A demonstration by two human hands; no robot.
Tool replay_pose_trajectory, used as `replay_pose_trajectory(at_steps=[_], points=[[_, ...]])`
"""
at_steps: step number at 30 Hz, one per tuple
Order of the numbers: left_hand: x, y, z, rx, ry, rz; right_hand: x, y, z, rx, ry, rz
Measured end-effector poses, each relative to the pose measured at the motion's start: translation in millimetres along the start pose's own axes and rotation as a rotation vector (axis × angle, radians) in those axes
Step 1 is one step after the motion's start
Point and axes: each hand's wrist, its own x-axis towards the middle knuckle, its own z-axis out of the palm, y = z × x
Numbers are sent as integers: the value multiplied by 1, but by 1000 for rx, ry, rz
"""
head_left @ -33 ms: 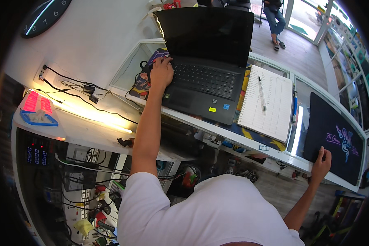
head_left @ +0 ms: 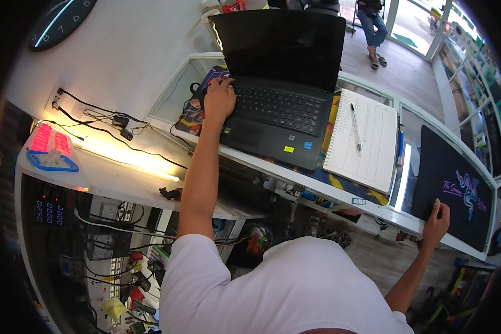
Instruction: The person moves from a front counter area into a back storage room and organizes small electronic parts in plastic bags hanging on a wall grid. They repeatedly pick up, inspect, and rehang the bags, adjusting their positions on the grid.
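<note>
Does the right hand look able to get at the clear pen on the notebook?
Probably yes, with some stretch: the right hand is at the black mat's near edge, nothing tall stands between, and the clear pen lies uncovered on the notebook.

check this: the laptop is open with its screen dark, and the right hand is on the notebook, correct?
Not the hand: in the head view, the right hand is at the near edge of the black mat, not on the notebook. The laptop is open, its screen dark, as you say.
</note>
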Motion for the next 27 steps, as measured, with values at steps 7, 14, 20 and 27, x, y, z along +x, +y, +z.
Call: replay_pose_trajectory(at_steps=[7, 14, 20, 27], points=[[4, 0, 2, -4, 8, -5, 3, 2, 6, 23, 40, -29], [5, 5, 4, 26, -4, 15, -2, 5, -1, 12, 76, -10], [36, -17, 25, -73, 12, 322, 2, 9, -13, -54, 104, -14], [4, 128, -60, -366, 584, 424, 1, 13, -27, 83, 173, 47]])
